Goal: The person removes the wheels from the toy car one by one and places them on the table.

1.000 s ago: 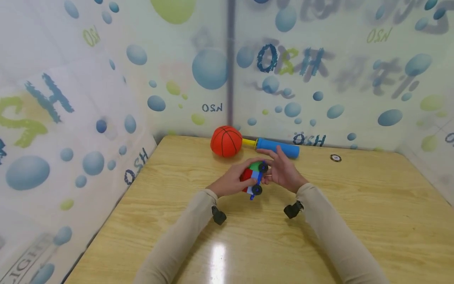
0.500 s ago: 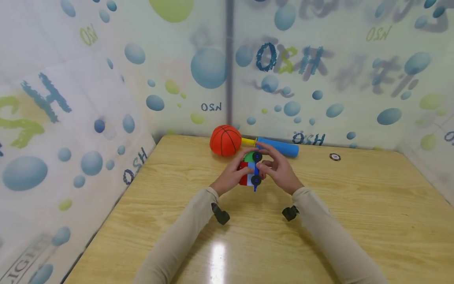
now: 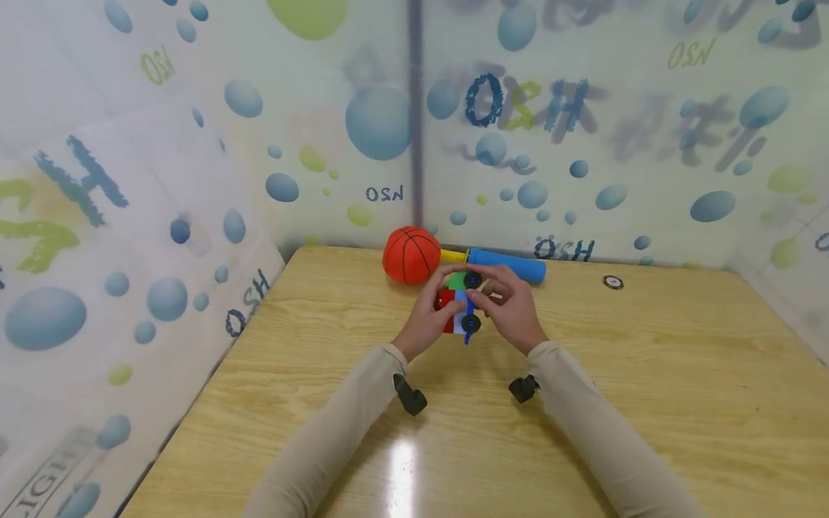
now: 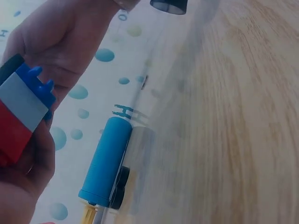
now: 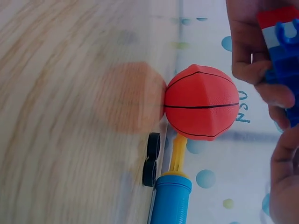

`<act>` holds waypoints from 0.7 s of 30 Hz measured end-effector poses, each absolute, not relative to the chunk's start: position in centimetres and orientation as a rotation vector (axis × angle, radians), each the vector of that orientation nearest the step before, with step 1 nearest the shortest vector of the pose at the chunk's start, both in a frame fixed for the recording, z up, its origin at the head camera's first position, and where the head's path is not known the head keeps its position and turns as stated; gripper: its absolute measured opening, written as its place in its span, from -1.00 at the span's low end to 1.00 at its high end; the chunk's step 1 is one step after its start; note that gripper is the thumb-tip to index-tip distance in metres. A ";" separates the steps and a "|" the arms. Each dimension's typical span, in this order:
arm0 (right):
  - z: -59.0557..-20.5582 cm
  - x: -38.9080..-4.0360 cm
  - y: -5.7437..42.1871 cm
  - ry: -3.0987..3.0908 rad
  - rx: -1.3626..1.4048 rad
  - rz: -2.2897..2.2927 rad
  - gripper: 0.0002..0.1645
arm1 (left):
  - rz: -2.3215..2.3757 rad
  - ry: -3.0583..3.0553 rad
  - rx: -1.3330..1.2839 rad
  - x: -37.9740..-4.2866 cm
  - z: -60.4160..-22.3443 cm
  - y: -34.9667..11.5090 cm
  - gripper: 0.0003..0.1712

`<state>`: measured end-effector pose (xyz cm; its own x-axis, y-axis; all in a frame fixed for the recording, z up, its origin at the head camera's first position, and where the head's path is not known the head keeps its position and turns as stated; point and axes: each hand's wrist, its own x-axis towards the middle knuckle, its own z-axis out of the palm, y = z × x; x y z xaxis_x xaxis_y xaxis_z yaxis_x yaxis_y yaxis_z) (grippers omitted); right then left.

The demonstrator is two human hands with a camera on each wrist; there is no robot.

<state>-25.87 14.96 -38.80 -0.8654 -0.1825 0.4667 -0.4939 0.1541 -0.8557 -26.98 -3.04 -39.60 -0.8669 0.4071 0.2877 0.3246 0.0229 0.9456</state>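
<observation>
A toy car of building blocks (image 3: 458,313), with red, pale blue and green blocks on a blue base and black wheels, is held up over the table on its side. My left hand (image 3: 424,320) grips its red and green side, thumb across the pale blue block. On the wheel side, my right hand (image 3: 514,309) holds it too, thumb pressing the blue base between the wheels. The index fingertips meet near the car's far end. In the right wrist view the blue underside (image 5: 286,70) shows; the far fingers are partly hidden.
At the table's back lie a red basketball (image 3: 411,255), a blue pump (image 3: 512,265) with a yellow end, and a black-and-white disc (image 3: 613,282). Two black wheel-like rings (image 5: 150,159) stand near the pump. Patterned walls rise behind and at the left.
My right hand has closed in from spread fingers to hold the wheel side. The toy car has moved slightly farther away and straightened. The ball, pump and disc stay put.
</observation>
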 end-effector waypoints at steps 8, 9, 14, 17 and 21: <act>-38.1 -26.2 15.1 -2.194 0.668 1.785 -0.62 | 2.016 2.216 0.808 -27.0 -39.6 -2.6 -0.47; -38.0 -26.2 15.1 -2.195 0.672 1.785 -0.62 | 2.020 2.213 0.815 -27.0 -39.7 -2.6 -0.48; -37.5 -26.4 15.3 -2.247 0.675 1.807 -0.65 | 2.026 2.218 0.848 -26.9 -39.7 -2.7 -0.50; -37.3 -26.6 15.6 -2.292 0.682 1.846 -0.67 | 2.004 2.230 0.851 -26.8 -39.7 -2.7 -0.50; -37.2 -26.7 15.9 -2.319 0.710 1.910 -0.70 | 1.974 2.230 0.834 -26.8 -39.9 -2.7 -0.49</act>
<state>-26.72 15.95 -37.21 -0.8927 -0.3116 0.3255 -0.3792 0.1295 -0.9162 -26.81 -2.74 -39.92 -0.8535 0.4195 0.3090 0.3576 0.0402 0.9330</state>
